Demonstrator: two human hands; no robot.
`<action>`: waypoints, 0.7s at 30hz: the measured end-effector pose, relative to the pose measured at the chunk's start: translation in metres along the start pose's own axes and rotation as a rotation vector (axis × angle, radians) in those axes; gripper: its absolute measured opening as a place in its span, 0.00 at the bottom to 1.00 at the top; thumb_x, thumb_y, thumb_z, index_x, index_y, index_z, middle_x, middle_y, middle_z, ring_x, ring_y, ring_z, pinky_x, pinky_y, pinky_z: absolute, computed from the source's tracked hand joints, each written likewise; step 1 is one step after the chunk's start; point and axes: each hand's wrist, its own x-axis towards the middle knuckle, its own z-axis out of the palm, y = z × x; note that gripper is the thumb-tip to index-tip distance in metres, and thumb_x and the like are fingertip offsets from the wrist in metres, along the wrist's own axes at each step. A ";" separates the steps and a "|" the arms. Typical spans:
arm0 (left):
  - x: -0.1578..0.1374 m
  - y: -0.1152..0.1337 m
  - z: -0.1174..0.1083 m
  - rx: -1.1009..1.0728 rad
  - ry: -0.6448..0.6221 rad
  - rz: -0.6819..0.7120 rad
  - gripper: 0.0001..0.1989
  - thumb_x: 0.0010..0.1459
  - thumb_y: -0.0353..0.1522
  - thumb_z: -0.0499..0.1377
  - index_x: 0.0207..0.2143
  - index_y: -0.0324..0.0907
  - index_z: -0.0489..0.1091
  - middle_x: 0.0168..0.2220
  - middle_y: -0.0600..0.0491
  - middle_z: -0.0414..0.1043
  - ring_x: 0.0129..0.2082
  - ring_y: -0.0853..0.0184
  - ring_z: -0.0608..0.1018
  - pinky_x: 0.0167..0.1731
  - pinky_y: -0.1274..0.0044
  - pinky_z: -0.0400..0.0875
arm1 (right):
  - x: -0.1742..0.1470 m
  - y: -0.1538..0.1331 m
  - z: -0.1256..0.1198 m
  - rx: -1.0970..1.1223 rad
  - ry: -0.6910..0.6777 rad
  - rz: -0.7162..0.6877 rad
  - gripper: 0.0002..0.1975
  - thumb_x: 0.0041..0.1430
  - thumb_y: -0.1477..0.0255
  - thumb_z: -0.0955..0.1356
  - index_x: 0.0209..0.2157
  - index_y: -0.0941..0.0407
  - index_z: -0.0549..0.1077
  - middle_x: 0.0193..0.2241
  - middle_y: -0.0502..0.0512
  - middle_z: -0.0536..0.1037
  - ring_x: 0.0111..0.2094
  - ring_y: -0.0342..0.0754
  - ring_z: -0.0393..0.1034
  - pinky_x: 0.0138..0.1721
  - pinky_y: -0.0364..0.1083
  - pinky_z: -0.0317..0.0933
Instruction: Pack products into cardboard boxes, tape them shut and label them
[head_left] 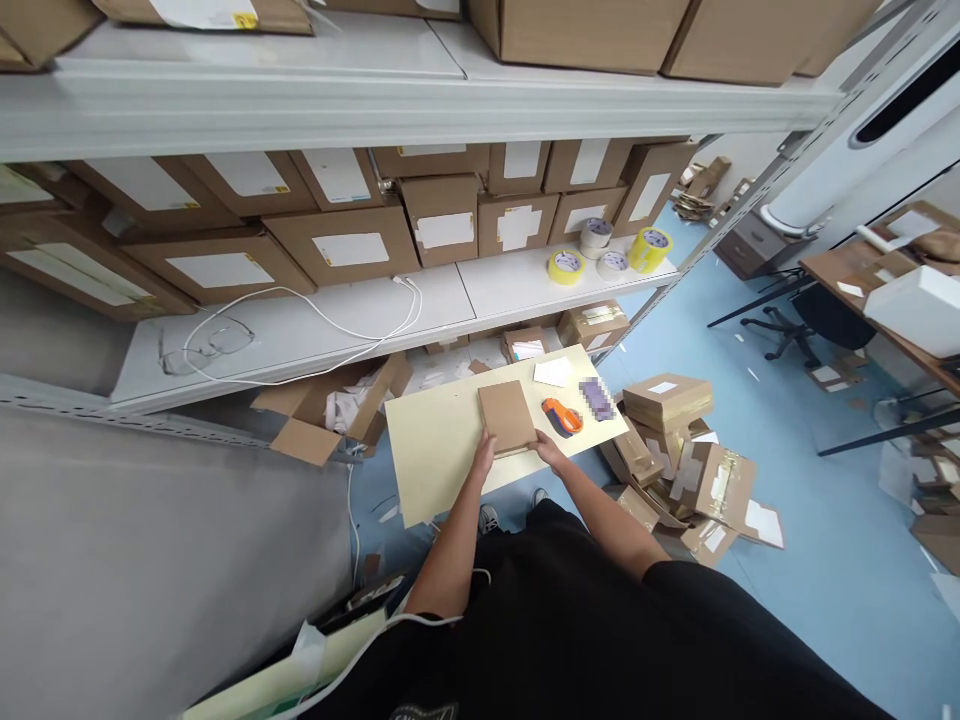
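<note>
A small flat brown cardboard box point(507, 415) lies on a pale yellow board point(431, 450) in front of me. My left hand point(485, 455) grips its near left corner, and my right hand point(548, 449) grips its near right corner. Both hands look closed round the edges, with the thumbs towards the top. Just right of the box sits an orange and dark blue tape dispenser point(562, 416). Beyond that is a blurred-out purple-grey object point(598, 398). A white sheet of paper point(553, 371) rests near the board's far edge.
Shelves point(450, 300) ahead carry labelled cartons point(352, 245), tape rolls point(565, 266), glasses point(225, 340) and a white cable point(330, 325). An open carton point(337, 405) stands left of the board. Discarded boxes point(690, 470) pile up on the blue floor at right, before a desk point(840, 270).
</note>
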 end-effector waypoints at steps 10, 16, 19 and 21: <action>0.024 0.026 0.020 0.174 0.206 -0.009 0.32 0.70 0.45 0.51 0.72 0.45 0.57 0.74 0.48 0.56 0.74 0.59 0.57 0.72 0.67 0.52 | 0.044 -0.002 -0.036 0.001 0.097 -0.063 0.37 0.57 0.66 0.65 0.69 0.53 0.65 0.70 0.57 0.64 0.72 0.54 0.57 0.71 0.56 0.52; 0.072 0.104 0.076 0.162 0.133 0.219 0.26 0.70 0.41 0.54 0.67 0.44 0.66 0.69 0.46 0.65 0.69 0.58 0.67 0.68 0.68 0.62 | 0.093 -0.046 -0.103 0.061 0.129 -0.255 0.40 0.59 0.65 0.64 0.73 0.49 0.58 0.73 0.50 0.60 0.73 0.51 0.53 0.73 0.55 0.49; 0.103 0.120 0.110 0.199 0.077 0.186 0.26 0.69 0.39 0.56 0.66 0.42 0.68 0.68 0.44 0.67 0.67 0.56 0.70 0.67 0.66 0.64 | 0.117 -0.049 -0.136 0.029 0.150 -0.241 0.38 0.60 0.65 0.65 0.72 0.50 0.60 0.72 0.51 0.61 0.74 0.52 0.53 0.73 0.55 0.50; 0.124 0.121 0.129 0.247 0.050 0.151 0.26 0.68 0.37 0.57 0.65 0.41 0.68 0.68 0.43 0.67 0.67 0.56 0.70 0.67 0.66 0.63 | 0.135 -0.044 -0.153 -0.038 0.158 -0.193 0.38 0.61 0.65 0.65 0.72 0.52 0.61 0.72 0.52 0.61 0.73 0.53 0.53 0.73 0.54 0.49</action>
